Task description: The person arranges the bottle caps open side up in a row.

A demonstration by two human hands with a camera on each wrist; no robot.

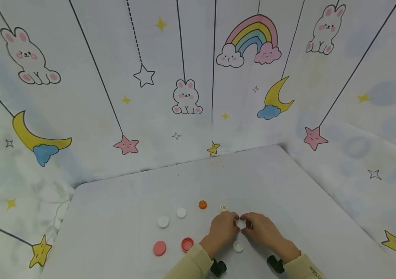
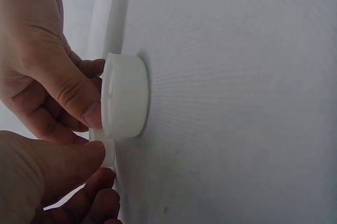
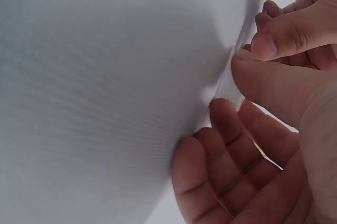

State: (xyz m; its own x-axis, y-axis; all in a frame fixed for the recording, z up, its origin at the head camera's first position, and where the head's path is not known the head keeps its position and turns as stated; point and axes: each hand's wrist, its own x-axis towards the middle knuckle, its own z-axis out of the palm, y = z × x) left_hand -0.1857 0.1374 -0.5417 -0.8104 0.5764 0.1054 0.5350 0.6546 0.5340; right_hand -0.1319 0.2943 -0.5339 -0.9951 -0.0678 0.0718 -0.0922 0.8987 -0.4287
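Observation:
My left hand point(image 1: 223, 229) and right hand point(image 1: 261, 231) meet fingertip to fingertip low over the white tabletop. Between them is a small white plastic cap point(image 1: 241, 224), pinched from both sides and largely covered by the fingers. In the left wrist view the left thumb lies on this cap point(image 2: 109, 152); from the right wrist, the right thumb and curled fingers come round its pale rim point(image 3: 226, 84). Another white cap point(image 1: 238, 247) sits between the wrists, hollow side up, and looms large in the left wrist view. A cream-coloured cap point(image 1: 224, 207) lies just beyond the left fingers.
Left of the hands lie two white caps, one nearer point(image 1: 163, 222) and one farther point(image 1: 181, 212), an orange cap point(image 1: 202, 204), a pink cap point(image 1: 159, 248) and a hollow red cap point(image 1: 187, 244) by the left sleeve. Patterned cloth walls point(image 1: 156, 128) rise behind the table.

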